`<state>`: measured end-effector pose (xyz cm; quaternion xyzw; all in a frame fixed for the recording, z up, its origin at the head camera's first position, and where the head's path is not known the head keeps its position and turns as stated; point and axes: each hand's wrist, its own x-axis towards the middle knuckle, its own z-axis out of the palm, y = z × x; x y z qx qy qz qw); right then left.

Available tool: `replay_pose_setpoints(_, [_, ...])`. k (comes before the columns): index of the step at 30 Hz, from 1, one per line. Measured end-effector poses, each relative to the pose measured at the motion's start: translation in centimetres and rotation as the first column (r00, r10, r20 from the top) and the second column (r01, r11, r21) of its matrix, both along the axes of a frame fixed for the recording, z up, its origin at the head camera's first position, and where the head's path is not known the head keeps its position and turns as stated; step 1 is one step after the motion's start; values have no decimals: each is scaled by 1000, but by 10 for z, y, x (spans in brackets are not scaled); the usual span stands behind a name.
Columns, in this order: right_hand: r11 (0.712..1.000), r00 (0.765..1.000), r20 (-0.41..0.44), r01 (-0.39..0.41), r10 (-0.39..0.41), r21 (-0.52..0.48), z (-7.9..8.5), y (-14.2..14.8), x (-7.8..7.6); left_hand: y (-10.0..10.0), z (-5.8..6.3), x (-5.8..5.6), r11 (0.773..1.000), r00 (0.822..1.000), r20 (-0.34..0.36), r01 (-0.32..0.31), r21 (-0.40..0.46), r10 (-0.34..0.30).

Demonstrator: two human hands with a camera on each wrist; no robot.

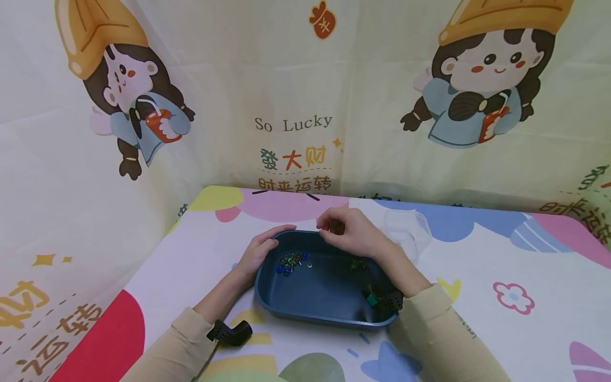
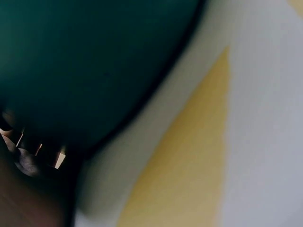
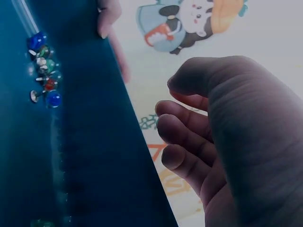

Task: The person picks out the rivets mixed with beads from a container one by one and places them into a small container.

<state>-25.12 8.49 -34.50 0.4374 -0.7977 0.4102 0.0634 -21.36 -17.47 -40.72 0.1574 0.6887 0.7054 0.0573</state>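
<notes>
My left hand (image 1: 258, 253) holds the left end of a dark blue tray (image 1: 324, 297), its thumb over the rim and fingers along the outer wall. Loosely curled over the tray's far rim is my right hand (image 1: 353, 231). Its fingers (image 3: 182, 127) show nothing between them in the right wrist view. Inside the tray, to the left, lies a cluster of small glass marbles (image 3: 54, 98), blue, green and red, mixed with shiny metal thumbtacks (image 3: 34, 96). A second, smaller greenish heap (image 1: 358, 264) lies toward the tray's right, below my right wrist.
Behind my right forearm stands a clear plastic container (image 1: 408, 231). A patterned cloth (image 1: 477, 265) covers the table, and a printed curtain (image 1: 296, 69) hangs at its back edge. Black wrist cameras (image 1: 231, 333) sit at both cuffs, the right one over the tray's near right corner.
</notes>
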Motion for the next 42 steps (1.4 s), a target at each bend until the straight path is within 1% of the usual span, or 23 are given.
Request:
replay_pose_setpoints(6, [993, 999, -5, -49, 50, 103, 0, -6, 2, -1, 0, 0, 1000, 1000, 0, 12, 6, -12])
replay_pose_setpoints(10, [983, 998, -4, -64, 65, 174, -1, -10, 3, 0, -1, -2, 1000, 1000, -7, 20, 3, -20])
replay_pose_setpoints(14, [967, 997, 4, -79, 81, 244, -2, -13, 6, 1, 0, -2, 1000, 1000, 4, 17, 5, -17])
replay_pose_setpoints(18, [942, 995, 20, -103, 101, 318, -5, -17, 8, 2, 0, -3, 1000, 1000, 19, 19, 4, -19])
replay_pose_setpoints(24, [901, 990, 55, -138, 127, 412, -9, -24, 8, 1, 1, -3, 1000, 1000, 15, 8, 3, -8])
replay_pose_setpoints(29, [865, 988, 86, -156, 131, 477, -11, -28, 8, 0, 1, -2, 1000, 1000, 13, 18, 13, -18])
replay_pose_setpoints(32, [848, 986, 75, -165, 147, 505, -13, -30, 8, 0, 0, -3, 1000, 1000, 11, 24, 19, -24])
replay_pose_setpoints(36, [819, 987, 29, -146, 156, 555, -15, -33, 9, -1, 0, -2, 1000, 1000, 18, 18, 15, -19])
replay_pose_setpoints(42, [776, 990, 9, -118, 143, 620, -18, -38, 11, -1, -1, -1, 1000, 1000, 25, 13, 4, -13])
